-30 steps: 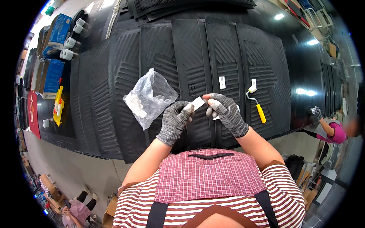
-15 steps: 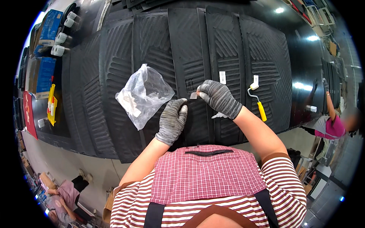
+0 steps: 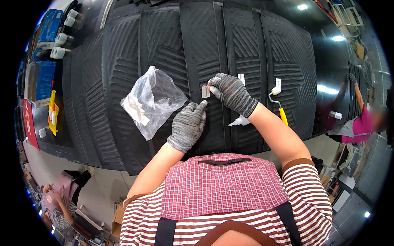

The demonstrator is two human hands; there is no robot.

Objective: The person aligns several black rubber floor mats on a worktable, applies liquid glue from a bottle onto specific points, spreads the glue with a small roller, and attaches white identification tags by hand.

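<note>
Grip narrow, right hand (image 3: 234, 94) on label (image 3: 206, 92)

Blue boxes (image 3: 44, 82) are positioned along the left edge of the bench (image 3: 326, 53), with white rolls (image 3: 58, 53) alongside, toward the far left corner. A yellow tray (image 3: 56, 123) lies nearer the front left corner, beside a red panel (image 3: 29, 123). A single roll (image 3: 335, 115) lies near the front right corner, beside a co-worker (image 3: 361, 125) in pink.
</note>
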